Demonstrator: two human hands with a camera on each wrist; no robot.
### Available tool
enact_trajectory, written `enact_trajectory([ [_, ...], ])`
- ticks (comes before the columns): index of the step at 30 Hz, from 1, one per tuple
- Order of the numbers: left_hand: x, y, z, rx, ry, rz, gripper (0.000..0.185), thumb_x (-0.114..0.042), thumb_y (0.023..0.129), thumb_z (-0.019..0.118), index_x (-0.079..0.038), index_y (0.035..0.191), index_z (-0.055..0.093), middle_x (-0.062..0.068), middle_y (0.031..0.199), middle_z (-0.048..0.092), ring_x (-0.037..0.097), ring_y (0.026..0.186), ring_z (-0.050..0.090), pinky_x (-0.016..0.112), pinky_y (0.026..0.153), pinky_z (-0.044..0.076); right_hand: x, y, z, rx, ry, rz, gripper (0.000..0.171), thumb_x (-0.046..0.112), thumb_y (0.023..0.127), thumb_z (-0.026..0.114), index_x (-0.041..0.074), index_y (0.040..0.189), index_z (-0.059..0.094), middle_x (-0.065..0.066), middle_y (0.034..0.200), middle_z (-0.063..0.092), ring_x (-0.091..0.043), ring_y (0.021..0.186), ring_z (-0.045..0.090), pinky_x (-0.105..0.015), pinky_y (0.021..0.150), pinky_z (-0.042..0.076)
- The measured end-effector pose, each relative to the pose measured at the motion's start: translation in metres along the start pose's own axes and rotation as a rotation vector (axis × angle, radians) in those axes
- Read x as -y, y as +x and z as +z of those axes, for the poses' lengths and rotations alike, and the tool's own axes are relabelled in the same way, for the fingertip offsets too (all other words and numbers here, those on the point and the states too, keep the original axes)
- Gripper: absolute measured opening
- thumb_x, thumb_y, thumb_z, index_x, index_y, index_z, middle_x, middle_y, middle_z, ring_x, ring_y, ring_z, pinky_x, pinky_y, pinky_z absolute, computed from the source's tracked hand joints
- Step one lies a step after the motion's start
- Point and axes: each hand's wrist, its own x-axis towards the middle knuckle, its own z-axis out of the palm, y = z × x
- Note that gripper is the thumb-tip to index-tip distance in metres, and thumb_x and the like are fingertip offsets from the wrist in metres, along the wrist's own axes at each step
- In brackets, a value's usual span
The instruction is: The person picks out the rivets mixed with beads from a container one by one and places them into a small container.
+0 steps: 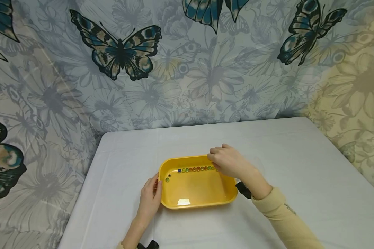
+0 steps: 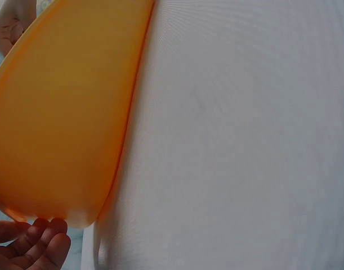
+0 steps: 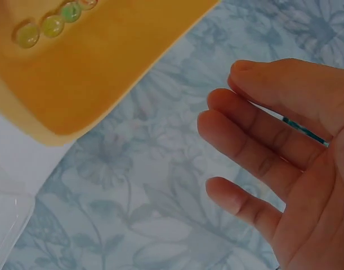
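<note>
A yellow tray (image 1: 199,193) lies on the white table. Inside, small glass marbles (image 1: 190,169) form a row along the far wall, a dark blue one (image 1: 179,171) at its left end. Near the tray's left end are a green marble (image 1: 167,180) and a small dark one (image 1: 169,175). My left hand (image 1: 150,197) holds the tray's left end, bent fingertips (image 2: 58,228) against its outer wall. Over the far right corner is my right hand (image 1: 229,160), hiding that end of the row. In the right wrist view its fingers (image 3: 233,138) are loosely bent, with nothing visible between them.
The white tablecloth (image 1: 127,155) extends around the tray to the patterned butterfly wall (image 1: 180,86). A clear plastic edge (image 3: 14,219) shows at the lower left of the right wrist view. Black wrist straps (image 1: 243,190) are on both arms.
</note>
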Motion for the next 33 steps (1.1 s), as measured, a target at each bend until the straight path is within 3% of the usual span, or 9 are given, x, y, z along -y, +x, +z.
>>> enact_trajectory([
  [21, 0.000, 0.000, -0.001, 0.009, -0.005, -0.006, 0.037, -0.014, 0.097, 0.049, 0.004, 0.129, 0.050, 0.006, 0.094, 0.056, 0.012, 0.081, 0.052, 0.023, 0.069, 0.050, 0.015, 0.029, 0.008, -0.018, -0.027, -0.114, 0.016, 0.003, 0.077, 0.069, 0.013, 0.072, 0.057, 0.004, 0.062, 0.037, -0.012, 0.058, 0.037, -0.024, 0.056, 0.023],
  [33, 0.003, 0.001, 0.001, -0.019, 0.006, 0.029, 0.035, -0.012, 0.096, 0.050, 0.005, 0.127, 0.051, 0.003, 0.087, 0.055, 0.012, 0.077, 0.052, 0.023, 0.067, 0.050, 0.026, 0.045, 0.018, 0.045, -0.034, -0.156, 0.011, 0.009, 0.081, 0.069, 0.013, 0.076, 0.060, 0.003, 0.067, 0.046, -0.012, 0.059, 0.040, -0.024, 0.057, 0.025],
])
